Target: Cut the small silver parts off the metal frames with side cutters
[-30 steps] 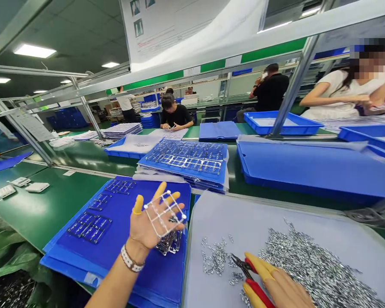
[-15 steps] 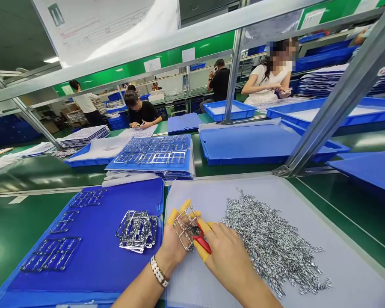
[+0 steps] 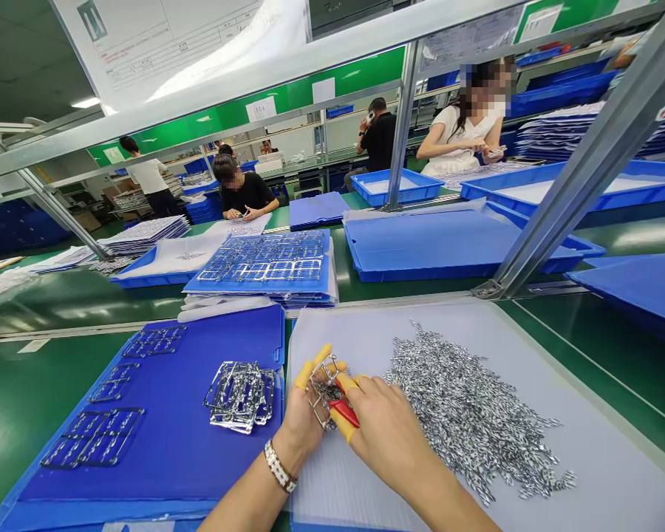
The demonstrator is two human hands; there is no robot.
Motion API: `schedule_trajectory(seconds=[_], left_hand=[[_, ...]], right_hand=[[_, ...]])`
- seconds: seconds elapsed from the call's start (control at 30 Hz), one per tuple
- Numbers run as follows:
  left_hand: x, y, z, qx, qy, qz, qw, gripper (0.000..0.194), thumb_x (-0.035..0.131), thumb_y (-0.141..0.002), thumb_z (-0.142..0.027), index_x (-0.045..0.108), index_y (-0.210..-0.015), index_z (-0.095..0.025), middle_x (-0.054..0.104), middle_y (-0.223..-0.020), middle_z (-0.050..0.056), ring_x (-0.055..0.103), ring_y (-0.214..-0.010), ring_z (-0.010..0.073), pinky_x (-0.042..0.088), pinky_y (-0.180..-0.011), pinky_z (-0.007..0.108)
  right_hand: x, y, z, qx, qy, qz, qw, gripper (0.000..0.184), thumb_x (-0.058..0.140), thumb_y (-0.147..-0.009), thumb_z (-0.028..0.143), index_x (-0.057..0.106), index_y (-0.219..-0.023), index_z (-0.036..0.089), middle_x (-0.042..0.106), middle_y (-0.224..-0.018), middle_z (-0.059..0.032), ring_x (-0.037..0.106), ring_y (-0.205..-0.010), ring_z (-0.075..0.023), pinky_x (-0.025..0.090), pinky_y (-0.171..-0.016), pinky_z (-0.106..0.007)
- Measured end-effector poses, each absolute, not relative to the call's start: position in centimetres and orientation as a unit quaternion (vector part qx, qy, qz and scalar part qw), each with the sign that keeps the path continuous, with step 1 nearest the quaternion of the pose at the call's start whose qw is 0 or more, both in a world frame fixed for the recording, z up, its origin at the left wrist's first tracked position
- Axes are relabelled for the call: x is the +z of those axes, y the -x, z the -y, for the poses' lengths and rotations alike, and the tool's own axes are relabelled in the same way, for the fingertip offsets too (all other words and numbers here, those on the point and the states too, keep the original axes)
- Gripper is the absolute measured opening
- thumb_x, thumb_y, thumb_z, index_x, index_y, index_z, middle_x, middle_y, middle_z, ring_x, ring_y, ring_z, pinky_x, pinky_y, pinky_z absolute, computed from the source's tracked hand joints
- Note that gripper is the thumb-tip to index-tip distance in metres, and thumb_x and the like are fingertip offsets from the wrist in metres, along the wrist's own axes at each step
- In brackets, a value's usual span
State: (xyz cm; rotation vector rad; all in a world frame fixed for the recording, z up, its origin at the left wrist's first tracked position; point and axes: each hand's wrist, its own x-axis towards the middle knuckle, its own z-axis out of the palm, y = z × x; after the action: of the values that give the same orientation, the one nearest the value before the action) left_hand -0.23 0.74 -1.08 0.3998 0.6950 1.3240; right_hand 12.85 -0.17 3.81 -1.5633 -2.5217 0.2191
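Okay, nearest first: our left hand (image 3: 301, 423) is closed on a metal frame (image 3: 320, 391), a thin open lattice pinched between thumb and fingers, tilted up off the palm with its long axis running away from the wrist. Right hand (image 3: 385, 428) is shut round red-handled side cutters (image 3: 344, 414), handles angled in toward the frame; the cutting end is lost among frame and fingers, so we can't tell if it touches metal. The frame lies just left of the cutters, so the left hand is the nearer one, and the two hands nearly touch. Yellow finger cots (image 3: 306, 375) cover the fingertips, and a white beaded bracelet (image 3: 280, 467) sits on the left wrist. Under the hands, a grey plastic sheet (image 3: 332, 495) carries a heap of small silver metal pieces (image 3: 465, 414), just right of the right hand. To the left, a blue mat (image 3: 199, 473) holds a tangled stack of metal frames (image 3: 238, 395) and flat lattices (image 3: 91, 436). Beyond, a blue tray (image 3: 260, 266) bears more lattices, and a co-worker in black (image 3: 247, 196) sits farther down the green bench (image 3: 49, 384). A second back the hands were well apart, left raised over the mat, right down by the heap; now they're together over the sheet.
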Motion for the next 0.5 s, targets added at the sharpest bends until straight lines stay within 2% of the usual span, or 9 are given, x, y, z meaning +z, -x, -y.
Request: schedule_trajectory(seconds=[0.33,0.5], left_hand=[[-1.67,0.45,-0.18,0.586,-0.259,-0.365,0.675,0.049,0.059,-0.080,-0.036,0.056,-0.127,-0.022,0.065,-0.115,0.011,0.058,-0.106,0.0277,0.041,-0.090,0.039],[-1.47,0.33,-0.24,0.589,-0.250,-0.355,0.682,0.042,0.056,-0.082,-0.035,0.061,-0.121,-0.019,0.066,-0.112,0.011,0.057,-0.108,0.0277,0.040,-0.093,0.039]], right_hand=[[4.17,-13.58,0.00,0.130,0.509,0.845,0.097,0.034,0.051,-0.084,0.032,0.058,-0.115,0.022,0.065,-0.101,-0.0077,0.058,-0.092,-0.0247,0.038,-0.076,-0.037],[4.52,-13.23,0.41,0.084,0.520,0.847,0.074,0.033,0.047,-0.084,0.025,0.058,-0.115,0.020,0.066,-0.098,-0.0085,0.058,-0.092,-0.0269,0.039,-0.076,-0.039]])
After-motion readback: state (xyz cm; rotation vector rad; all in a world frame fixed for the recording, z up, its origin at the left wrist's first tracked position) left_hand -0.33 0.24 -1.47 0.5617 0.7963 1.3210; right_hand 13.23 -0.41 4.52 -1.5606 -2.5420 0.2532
